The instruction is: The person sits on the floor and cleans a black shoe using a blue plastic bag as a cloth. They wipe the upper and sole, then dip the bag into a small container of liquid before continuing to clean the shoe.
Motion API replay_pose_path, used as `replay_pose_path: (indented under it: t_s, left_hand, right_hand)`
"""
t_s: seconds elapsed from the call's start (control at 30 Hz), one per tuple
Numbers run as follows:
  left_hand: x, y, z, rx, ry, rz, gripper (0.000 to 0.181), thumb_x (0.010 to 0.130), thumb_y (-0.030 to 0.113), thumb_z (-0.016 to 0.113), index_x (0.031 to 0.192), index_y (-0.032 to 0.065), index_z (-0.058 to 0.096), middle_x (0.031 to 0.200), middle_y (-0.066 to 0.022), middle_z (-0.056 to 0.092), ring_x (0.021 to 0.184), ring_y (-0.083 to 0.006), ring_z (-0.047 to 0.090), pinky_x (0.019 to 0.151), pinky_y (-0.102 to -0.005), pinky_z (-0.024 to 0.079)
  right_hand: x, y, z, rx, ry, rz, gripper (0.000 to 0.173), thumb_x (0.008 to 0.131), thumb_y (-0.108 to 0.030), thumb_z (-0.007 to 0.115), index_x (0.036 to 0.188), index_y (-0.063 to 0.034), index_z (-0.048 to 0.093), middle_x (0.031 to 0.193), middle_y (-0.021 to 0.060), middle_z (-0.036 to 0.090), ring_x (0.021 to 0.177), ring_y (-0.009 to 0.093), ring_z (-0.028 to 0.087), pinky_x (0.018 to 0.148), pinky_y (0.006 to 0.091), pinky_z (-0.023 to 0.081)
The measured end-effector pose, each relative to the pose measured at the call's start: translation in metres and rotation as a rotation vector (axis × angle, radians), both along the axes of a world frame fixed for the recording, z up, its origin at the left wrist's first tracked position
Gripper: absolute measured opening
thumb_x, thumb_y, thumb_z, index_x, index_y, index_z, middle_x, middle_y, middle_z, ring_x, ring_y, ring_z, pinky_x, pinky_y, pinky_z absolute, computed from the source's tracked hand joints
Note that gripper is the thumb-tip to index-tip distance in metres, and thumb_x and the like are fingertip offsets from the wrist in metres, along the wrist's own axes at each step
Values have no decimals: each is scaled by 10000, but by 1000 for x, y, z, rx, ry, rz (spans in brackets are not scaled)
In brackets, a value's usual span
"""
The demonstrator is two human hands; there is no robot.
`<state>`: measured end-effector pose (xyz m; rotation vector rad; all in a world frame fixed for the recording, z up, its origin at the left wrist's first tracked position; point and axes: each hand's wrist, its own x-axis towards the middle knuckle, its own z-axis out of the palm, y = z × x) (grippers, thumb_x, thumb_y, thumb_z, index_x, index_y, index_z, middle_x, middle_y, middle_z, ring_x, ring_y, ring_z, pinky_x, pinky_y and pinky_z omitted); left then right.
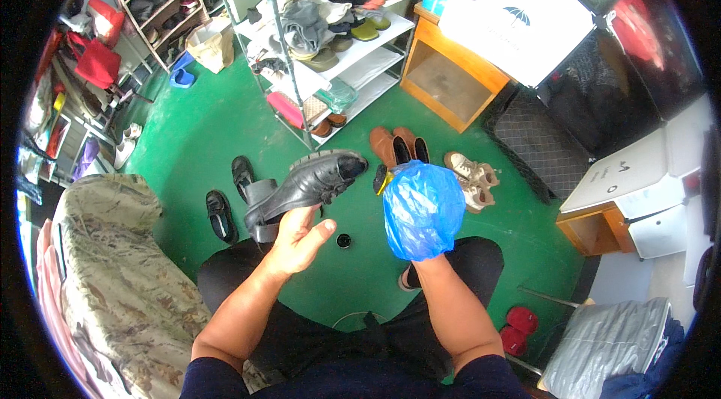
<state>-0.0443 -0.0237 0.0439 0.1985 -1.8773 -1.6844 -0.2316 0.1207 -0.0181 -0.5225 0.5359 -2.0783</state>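
Note:
On my left hand (301, 238) rests a black leather heeled shoe (298, 187), tilted, its toe pointing right and its sole facing up and away. The fingers are partly hidden by the shoe, and the thumb sticks out apart from it. My right hand (424, 210) is covered by a crinkled blue plastic bag, so its fingers cannot be made out. A yellow and black object (383, 180) shows at the bag's left edge; whether the hand holds it is unclear. A small round black container (343, 240) sits on the green floor between my knees.
Brown ankle boots (388, 145) and pale sneakers (472, 179) stand beyond my right hand. Black loafers (221, 216) lie to the left. A metal rack (307, 128) and a wooden cabinet (453, 69) are ahead. A camouflage cloth (118, 252) covers something at left; red dumbbells (518, 330) lie at right.

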Motion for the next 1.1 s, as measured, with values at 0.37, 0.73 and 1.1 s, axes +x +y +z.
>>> replay_pose_path:
  t_s: [0.37,0.73,1.1]
  left_hand:
    - [4,5,-23,686,62,-177,680,921,107,598,1529,35,302,1561,-110,353,1447,-259,304,1195,-410,188]
    - [24,-3,-42,523,-165,-83,623,938,65,575,1519,70,351,1482,-89,431,1346,-232,415,1105,-381,345]
    - [19,-2,-12,353,-158,-113,571,987,160,569,1505,51,355,1335,-76,537,1192,-153,511,1008,-313,423]
  right_hand:
    - [-9,-1,-48,436,721,-128,408,964,-179,611,1344,-75,503,1258,103,603,1132,232,599,1027,381,480]
    - [7,-16,19,616,1457,-224,326,889,-193,694,1175,-54,622,1127,125,655,1048,256,633,928,395,523]
    - [15,-25,49,476,1712,-523,313,800,-212,778,1054,-53,688,993,121,676,910,271,655,809,408,532]
